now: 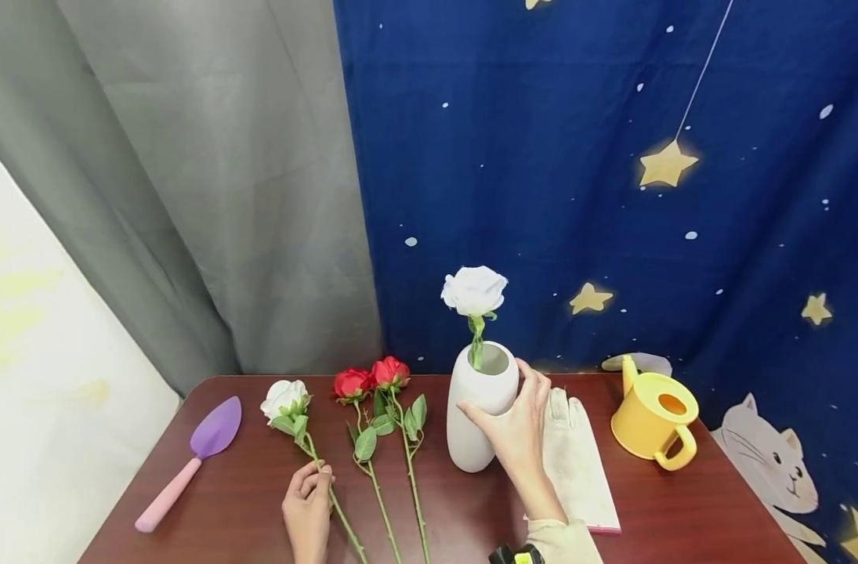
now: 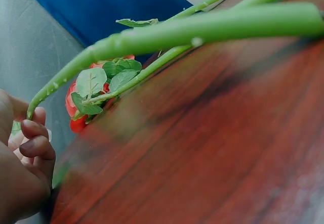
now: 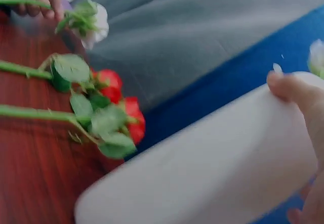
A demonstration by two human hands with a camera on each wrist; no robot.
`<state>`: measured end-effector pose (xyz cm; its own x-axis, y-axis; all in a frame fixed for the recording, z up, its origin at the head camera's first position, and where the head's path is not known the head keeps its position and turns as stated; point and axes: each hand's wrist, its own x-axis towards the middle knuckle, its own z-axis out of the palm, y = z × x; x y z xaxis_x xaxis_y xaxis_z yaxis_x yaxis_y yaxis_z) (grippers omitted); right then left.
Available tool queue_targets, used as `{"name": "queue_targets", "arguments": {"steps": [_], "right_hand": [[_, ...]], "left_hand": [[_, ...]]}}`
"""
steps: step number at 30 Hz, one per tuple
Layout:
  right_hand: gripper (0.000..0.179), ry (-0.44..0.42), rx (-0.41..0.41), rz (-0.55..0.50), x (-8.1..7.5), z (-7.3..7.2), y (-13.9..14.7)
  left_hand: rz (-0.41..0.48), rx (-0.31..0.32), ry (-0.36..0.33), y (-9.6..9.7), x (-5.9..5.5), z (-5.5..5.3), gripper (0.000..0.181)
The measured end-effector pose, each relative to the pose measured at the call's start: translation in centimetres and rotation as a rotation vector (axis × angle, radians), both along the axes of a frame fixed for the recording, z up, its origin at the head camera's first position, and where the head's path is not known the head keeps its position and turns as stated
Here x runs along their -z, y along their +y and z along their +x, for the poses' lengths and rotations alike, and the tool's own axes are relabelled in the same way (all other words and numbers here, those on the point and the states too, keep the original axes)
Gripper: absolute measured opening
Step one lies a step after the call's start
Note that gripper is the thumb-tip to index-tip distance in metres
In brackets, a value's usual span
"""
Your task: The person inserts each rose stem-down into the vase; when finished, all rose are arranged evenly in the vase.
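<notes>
One white rose is pinched by the stem in the fingers of the left hand, beside two red roses on the table. The vase, where another white rose is placed, is clasped between thumb and fingers of the right hand, seemingly for steadiness.

Along the table, from left to right, come a trowel, a first rose in the left hand, a second rose, a third rose just beside it, a vase with a fourth rose in its mouth, a glove and a watering can. The right hand is around the vase's right side, left of the glove. Behind the table hang one curtain at left and another curtain at right.
</notes>
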<state>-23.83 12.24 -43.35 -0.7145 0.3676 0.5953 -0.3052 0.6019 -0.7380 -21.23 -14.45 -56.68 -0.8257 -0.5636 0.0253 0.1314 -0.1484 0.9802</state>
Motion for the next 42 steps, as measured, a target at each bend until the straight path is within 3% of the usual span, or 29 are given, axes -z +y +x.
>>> {"name": "queue_targets", "arguments": {"steps": [2,5,9,12,16,19,22,27,29,31,34,37,39,42], "right_hand": [[0.099,0.026,0.028,-0.003,0.3,0.0,-0.5],[0.097,0.034,0.004,-0.032,0.5,0.4,-0.8],[0.098,-0.024,-0.029,-0.045,-0.1,0.9,-0.2],[0.099,-0.080,-0.011,0.029,-0.8,0.7,0.2],[0.095,-0.123,0.007,0.099,-1.4,0.5,0.2],[0.093,-0.134,-0.002,0.071,-1.5,0.4,0.1],[0.094,-0.151,-0.070,0.000,-1.2,0.2,0.3],[0.097,-0.207,-0.225,-0.139,-0.7,-0.1,0.6],[0.099,-0.202,-0.238,-0.157,-0.6,-0.2,0.6],[0.100,-0.178,-0.229,-0.146,-0.4,-0.2,0.7],[0.100,-0.133,-0.219,-0.123,-0.1,-0.4,0.8],[0.099,-0.115,-0.216,-0.112,-0.1,-0.4,0.8],[0.100,-0.121,-0.215,-0.107,0.0,-0.4,0.8],[0.102,-0.132,-0.209,-0.096,0.0,-0.3,0.7]], "left_hand": [[0.000,-0.004,-0.006,0.1,0.1,0.2,0.019],[0.005,-0.018,-0.010,0.2,0.2,0.4,0.018],[-0.001,-0.011,-0.005,0.2,0.0,0.3,0.019],[0.005,0.005,-0.007,0.1,-0.3,0.1,0.020],[0.125,0.082,0.007,-0.3,-0.9,0.4,0.019],[0.239,0.164,0.039,-0.7,-1.7,0.9,0.015],[0.312,0.243,0.112,-0.9,-3.2,1.6,0.012],[0.442,0.431,0.349,-1.2,-7.3,2.7,0.018],[0.505,0.500,0.453,-1.1,-9.1,3.0,0.020],[0.564,0.526,0.530,-0.9,-11.0,3.2,0.019],[0.643,0.431,0.570,-0.3,-13.8,3.5,0.014],[0.684,0.249,0.568,0.3,-16.0,3.7,0.006],[0.691,0.143,0.580,0.5,-17.0,3.7,0.003],[0.699,0.060,0.631,0.7,-18.0,3.7,0.008]]}}
